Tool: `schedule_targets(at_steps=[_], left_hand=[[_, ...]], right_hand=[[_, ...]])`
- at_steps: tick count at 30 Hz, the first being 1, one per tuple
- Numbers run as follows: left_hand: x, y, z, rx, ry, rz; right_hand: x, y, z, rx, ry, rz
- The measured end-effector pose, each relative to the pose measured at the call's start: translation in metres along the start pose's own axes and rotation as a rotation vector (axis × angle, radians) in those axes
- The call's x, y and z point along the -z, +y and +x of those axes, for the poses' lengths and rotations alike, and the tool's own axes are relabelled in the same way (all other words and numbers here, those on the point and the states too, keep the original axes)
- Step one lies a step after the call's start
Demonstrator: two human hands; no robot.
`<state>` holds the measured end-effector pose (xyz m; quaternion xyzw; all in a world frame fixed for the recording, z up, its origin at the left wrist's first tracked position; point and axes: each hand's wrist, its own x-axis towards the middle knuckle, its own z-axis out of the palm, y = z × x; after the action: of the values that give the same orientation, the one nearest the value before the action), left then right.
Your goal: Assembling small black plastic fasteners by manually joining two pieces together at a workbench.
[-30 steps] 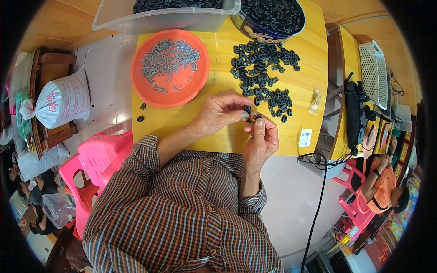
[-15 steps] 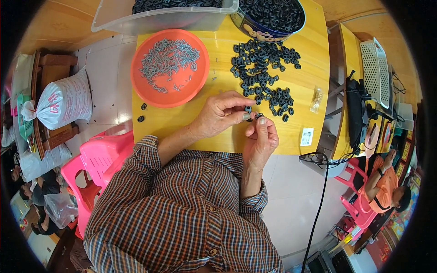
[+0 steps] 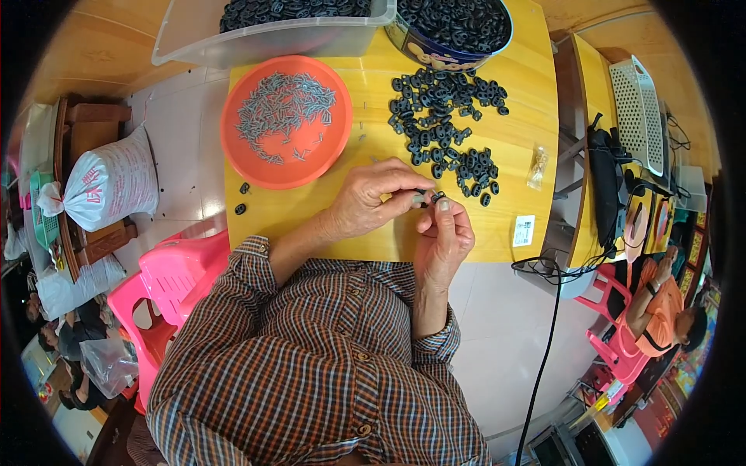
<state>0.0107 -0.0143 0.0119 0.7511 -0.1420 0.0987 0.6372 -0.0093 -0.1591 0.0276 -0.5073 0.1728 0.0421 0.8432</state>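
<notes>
"What's different at the left hand (image 3: pixel 373 200)?"
"Its index finger now reaches lower, over the black piece (image 3: pixel 420 193) in its grip. Half a second ago that piece's face shows plainly; now the fingers cover most of it."
"Is the piece seated differently?"
"Perhaps tilted, but it's too small and hidden to be sure."
"Anything else?"
"The view shifts slightly: the orange plate (image 3: pixel 315 165) and the dark blue tub (image 3: pixel 443 59) appear lower and further left than before."
</notes>
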Motion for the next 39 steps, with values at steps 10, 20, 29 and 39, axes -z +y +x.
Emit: schedule_targets(at_steps=[10,20,29,39], left_hand=[[-0.002,-0.002,-0.001,-0.007,0.001,0.084],[-0.004,0.001,-0.006,0.556,0.037,-0.571],[-0.003,-0.001,-0.008,0.482,0.016,-0.547],[-0.003,-0.006,-0.009,0.445,-0.014,-0.536]], right_hand=[[-0.001,-0.001,0.003,-0.01,0.02,0.071],[0.0,0.005,0.001,0.014,0.048,-0.053],[-0.002,0.006,0.0,0.063,0.049,-0.185],[-0.001,0.009,0.0,0.067,0.04,-0.237]])
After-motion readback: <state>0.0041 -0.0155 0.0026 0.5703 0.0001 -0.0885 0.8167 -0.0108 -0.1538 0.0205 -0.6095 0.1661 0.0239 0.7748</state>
